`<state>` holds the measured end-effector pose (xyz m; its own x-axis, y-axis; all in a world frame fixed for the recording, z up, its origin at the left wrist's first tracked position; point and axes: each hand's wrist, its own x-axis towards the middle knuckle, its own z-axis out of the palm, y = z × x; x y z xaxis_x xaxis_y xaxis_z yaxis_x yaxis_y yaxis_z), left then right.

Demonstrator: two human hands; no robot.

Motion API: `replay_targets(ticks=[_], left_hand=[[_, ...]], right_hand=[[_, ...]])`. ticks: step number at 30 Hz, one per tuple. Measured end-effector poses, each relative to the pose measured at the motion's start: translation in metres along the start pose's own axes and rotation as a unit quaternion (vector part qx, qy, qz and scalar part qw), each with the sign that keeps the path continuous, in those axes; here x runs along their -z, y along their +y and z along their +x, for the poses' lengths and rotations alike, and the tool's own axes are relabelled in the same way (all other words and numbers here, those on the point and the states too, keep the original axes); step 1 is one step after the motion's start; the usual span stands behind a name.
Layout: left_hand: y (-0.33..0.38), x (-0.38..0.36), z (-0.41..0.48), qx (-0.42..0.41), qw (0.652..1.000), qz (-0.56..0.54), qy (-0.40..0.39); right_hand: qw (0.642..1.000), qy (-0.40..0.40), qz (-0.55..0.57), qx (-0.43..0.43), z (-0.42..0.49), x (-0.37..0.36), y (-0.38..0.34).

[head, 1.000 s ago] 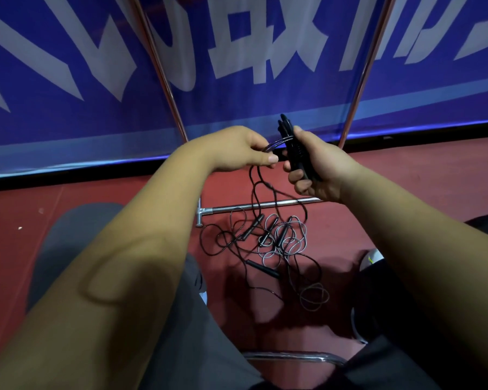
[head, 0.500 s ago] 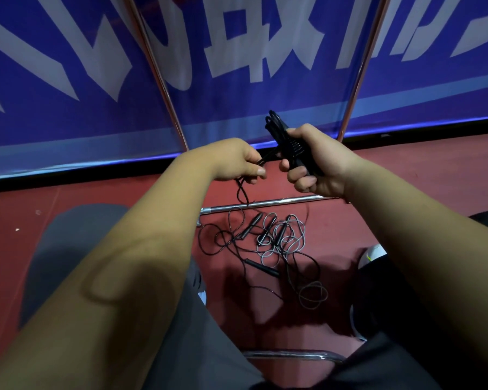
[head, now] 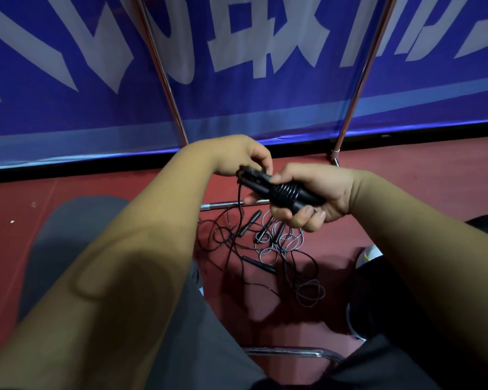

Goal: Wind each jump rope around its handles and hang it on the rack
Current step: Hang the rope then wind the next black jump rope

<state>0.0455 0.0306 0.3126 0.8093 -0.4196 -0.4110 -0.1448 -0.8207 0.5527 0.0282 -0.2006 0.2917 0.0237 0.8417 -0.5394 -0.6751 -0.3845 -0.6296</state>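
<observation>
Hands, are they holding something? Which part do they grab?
Yes, one black jump rope. The right hand grips its two handles together around the rope-wound middle. The left hand pinches the handles' tip end, where loose cord hangs down.

A: The banner (head: pixel 237 114)?
B: Deep blue, with large white characters and a paler blue band along its lower edge.
A: The floor (head: pixel 420 192)?
B: Dull red.
A: And the handles (head: pixel 258 185)?
B: Black, ringed with black cord (head: pixel 288 191). Of the loose ropes (head: pixel 261 265) on the floor, most are black and one coil (head: pixel 286 242) is pale grey.
A: The rack (head: pixel 361 80)?
B: Silver tubing. The trousers (head: pixel 76 235) are dark grey and the shoe (head: pixel 369 254) is white.
</observation>
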Motion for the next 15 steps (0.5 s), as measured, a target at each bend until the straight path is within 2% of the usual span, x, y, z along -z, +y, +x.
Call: replay_targets(ticks=[3, 8, 15], left_hand=[[0.007, 0.004, -0.001, -0.021, 0.999, -0.023, 0.007], [0.017, 0.01, -0.006, -0.018, 0.998, -0.015, 0.053], [0.025, 0.017, -0.011, 0.017, 0.996, 0.06, 0.07]], right_hand=[[0.998, -0.009, -0.031, -0.054, 0.009, 0.003, 0.008], [0.982, 0.141, -0.08, -0.101, 0.011, 0.008, 0.007], [0.954, 0.297, -0.03, -0.008, 0.013, 0.025, 0.001]])
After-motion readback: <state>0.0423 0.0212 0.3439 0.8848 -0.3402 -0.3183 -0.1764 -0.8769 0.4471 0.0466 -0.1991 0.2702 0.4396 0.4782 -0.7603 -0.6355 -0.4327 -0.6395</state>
